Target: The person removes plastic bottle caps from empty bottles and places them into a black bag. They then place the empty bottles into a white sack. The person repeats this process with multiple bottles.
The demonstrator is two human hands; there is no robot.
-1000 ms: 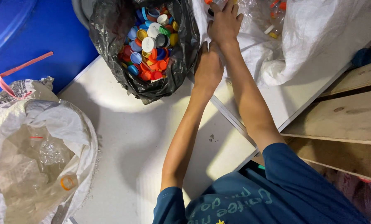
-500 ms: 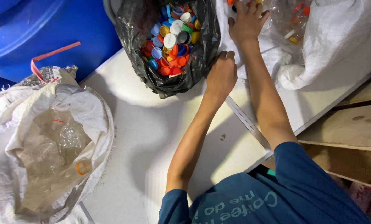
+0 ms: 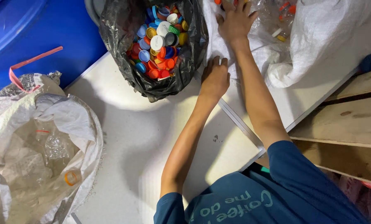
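My left hand (image 3: 214,79) lies on the edge of a white woven sack (image 3: 318,37), fingers curled onto the fabric, right beside a black plastic bag (image 3: 123,37) full of coloured bottle caps (image 3: 160,37). My right hand (image 3: 235,20) reaches further up, fingers spread flat on the same sack near clear plastic bottles (image 3: 277,20) with orange and yellow caps. Its fingertips are cut off by the top of the view. Both arms stretch over a white table (image 3: 140,137).
A second white sack (image 3: 40,153) with crushed clear bottles stands open at the left. A blue barrel (image 3: 36,33) stands behind it, with a red strap (image 3: 28,66). Wooden pallet boards (image 3: 347,124) lie at the right, past the table's metal edge (image 3: 239,124).
The view has shifted, so bags and sacks sit lower and further right. My left hand stays on the sack's edge; my right hand has spread wider on the sack.
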